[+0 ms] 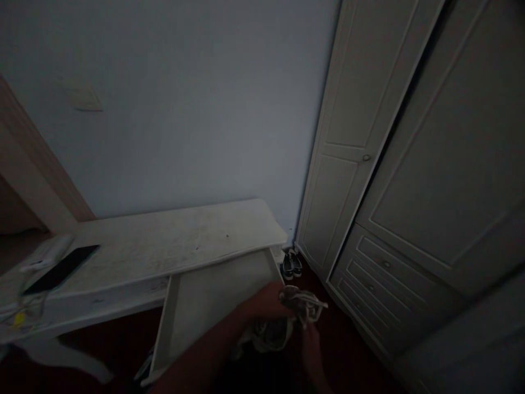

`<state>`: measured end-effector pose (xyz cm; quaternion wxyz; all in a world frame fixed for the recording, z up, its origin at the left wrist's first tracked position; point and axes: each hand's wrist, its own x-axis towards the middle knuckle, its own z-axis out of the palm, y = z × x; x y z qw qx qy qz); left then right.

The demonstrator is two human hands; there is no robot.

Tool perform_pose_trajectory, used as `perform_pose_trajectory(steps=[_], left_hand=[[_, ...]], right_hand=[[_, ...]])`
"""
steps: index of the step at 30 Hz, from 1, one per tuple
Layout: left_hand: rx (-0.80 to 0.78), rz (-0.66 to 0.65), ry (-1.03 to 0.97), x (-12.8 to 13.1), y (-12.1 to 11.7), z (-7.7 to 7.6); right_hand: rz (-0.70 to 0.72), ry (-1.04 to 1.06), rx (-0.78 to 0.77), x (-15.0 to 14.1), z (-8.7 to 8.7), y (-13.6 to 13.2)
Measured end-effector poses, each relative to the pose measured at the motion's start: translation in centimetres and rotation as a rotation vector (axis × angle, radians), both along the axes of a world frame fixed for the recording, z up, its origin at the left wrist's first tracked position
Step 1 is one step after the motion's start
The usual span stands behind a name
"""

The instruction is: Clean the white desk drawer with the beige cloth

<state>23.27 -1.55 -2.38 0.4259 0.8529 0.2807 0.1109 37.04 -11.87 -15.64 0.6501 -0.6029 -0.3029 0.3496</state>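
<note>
My left hand reaches over the front right of the pulled-out drawer, its fingers closed round a crumpled grey-and-white cloth. Just below and to the right, my right hand meets the cloth's lower edge and appears to pinch it; dim light blurs its fingers. More pale and grey fabric bunches beneath my left wrist, and I cannot tell whether it is part of the same cloth. The drawer belongs to a worn white desk.
A black flat device lies on the desk's left, beside a white object and cables. Dark shoes stand on the dark red floor between desk and wardrobe. The wardrobe's lower drawers are closed. A switch is on the wall.
</note>
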Motion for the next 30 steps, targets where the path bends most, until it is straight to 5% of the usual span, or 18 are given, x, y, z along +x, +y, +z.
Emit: perform_pose_trajectory(steps=[9, 18, 23, 26, 30], left_hand=[[0.166, 0.450, 0.318, -5.4, 3.1, -3.0], [0.444, 0.776, 0.461, -6.7, 4.8, -1.7], [0.553, 0.487, 0.429, -4.2, 1.6, -2.7], [0.398, 0.297, 0.343, -3.3, 0.5, -2.9], [0.255, 0.170, 0.304, -5.6, 0.6, -2.5]], right_hand=[[-0.023, 0.026, -0.027, -0.9, -0.9, -0.6], [0.002, -0.083, -0.041, 1.6, 2.2, -0.4], [0.004, -0.166, 0.011, 1.6, 5.3, 1.0], [0.072, -0.211, 0.058, 1.1, 8.6, 1.4], [0.265, -0.285, 0.093, 1.0, 12.4, 0.9]])
